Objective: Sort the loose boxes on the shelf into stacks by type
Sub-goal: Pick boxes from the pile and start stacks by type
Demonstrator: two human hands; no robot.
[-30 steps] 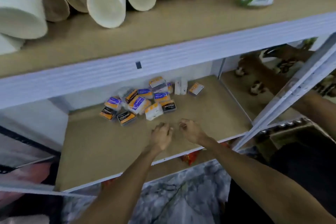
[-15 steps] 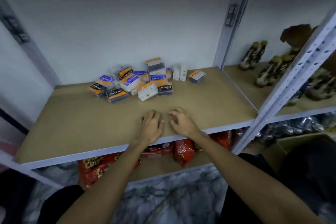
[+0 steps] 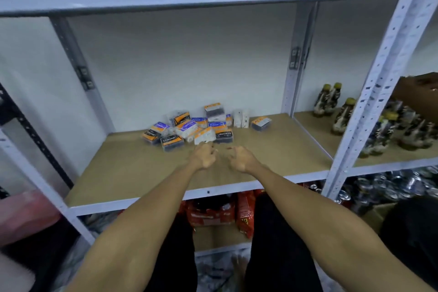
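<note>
The left hand [image 3: 203, 156] and right hand [image 3: 240, 158] are hovering side by side over the middle of the shelf [image 3: 142, 173], fingers loosely curled and holding nothing. The pile of boxes [image 3: 189, 128] is lying straight ahead toward the back edge, spreading left to right. The left hand is sitting nearer, just short of a white-and-orange box [image 3: 205, 135]. Behind it, a black-and-orange box [image 3: 172, 142] is showing "Charcoal" and a blue box [image 3: 214, 124] "Round". A lone orange-topped box [image 3: 260, 123] is lying apart toward the right edge.

Loose boxes [image 3: 189, 128]: jumbled heap, orange and purple labels, mid-shelf [image 3: 118, 173]; apparently unsorted.
</note>
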